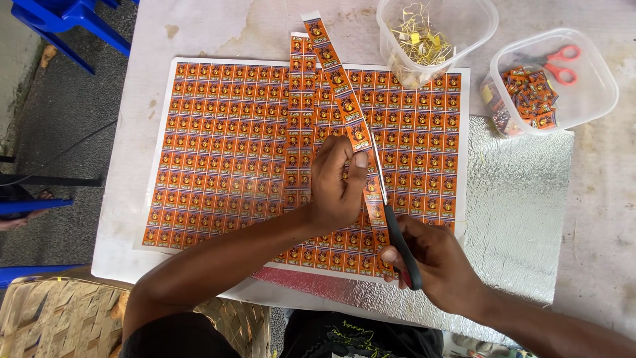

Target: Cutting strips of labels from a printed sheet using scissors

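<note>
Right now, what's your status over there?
Left hand pinching label strip. Right hand working scissors along it. Printed sheet beneath; nothing blocking.

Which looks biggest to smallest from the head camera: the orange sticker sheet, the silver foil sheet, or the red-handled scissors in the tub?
1. Orange sticker sheet, the largest.
2. Silver foil sheet, though part of it lies hidden under the sticker sheet.
3. Red-handled scissors, clearly the smallest.

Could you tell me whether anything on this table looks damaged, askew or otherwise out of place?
Mostly the table top: its white surface is stained and chipped near the far edge. The cut label strip in the left hand curls askew across the orange sheet.
</note>
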